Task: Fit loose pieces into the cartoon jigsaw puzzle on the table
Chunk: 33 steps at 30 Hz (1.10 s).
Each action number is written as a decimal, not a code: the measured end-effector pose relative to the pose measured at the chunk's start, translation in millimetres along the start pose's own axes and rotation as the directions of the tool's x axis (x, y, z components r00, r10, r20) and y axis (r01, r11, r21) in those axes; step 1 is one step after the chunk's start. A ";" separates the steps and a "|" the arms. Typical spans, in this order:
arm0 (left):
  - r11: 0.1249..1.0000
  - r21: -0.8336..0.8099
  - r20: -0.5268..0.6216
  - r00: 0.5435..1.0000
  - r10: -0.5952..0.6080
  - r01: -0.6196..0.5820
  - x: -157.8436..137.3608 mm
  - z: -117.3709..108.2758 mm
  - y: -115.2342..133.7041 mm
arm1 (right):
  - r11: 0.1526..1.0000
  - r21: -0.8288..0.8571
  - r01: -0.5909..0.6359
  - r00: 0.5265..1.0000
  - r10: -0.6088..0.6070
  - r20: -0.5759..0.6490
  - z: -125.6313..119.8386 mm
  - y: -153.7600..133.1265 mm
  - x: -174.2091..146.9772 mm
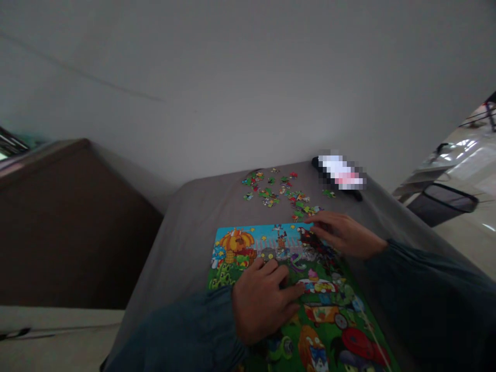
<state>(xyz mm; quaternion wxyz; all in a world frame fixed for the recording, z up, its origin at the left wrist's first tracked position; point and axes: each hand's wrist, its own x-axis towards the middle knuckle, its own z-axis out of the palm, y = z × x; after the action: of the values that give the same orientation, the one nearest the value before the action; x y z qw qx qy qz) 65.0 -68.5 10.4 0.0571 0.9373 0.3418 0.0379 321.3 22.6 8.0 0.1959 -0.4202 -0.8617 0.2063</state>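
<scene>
2 hands (263, 302) touch the puzzle (320, 312) (lengthwise, sky end (265, 230) toward wall (248, 93)).

Single head-worn camera, facing forward and down on the jigsaw puzzle (323, 313).
The view is wide and looks from above, on the person's own side: both forearms enter from below, the puzzle's near part is cut by the lower border, and the wall (248, 93), farther away, fills the upper part.
</scene>
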 end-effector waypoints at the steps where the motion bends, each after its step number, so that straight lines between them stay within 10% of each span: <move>1: 1.000 -0.005 0.007 1.000 -0.004 0.004 -0.7 0.4 0.0 | 0.999 -0.034 0.014 0.999 -0.015 -0.041 0.0 3.3 5.4; 12: 0.994 -0.059 0.064 0.994 -0.084 0.088 -2.9 -1.0 2.3 | 0.938 -0.338 -0.075 0.990 0.029 -0.137 13.0 54.9 86.1; 33: 0.993 -0.071 0.096 0.992 -0.084 0.091 -2.3 -5.5 1.2 | 0.978 -0.149 -0.147 0.954 0.100 -0.284 30.5 54.6 75.7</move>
<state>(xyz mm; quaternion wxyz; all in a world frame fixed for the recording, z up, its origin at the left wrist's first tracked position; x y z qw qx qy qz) 63.4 -70.4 15.9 0.1100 0.9192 0.3780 0.0046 297.6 108.5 -33.6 0.2640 -0.5130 -0.8124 0.0846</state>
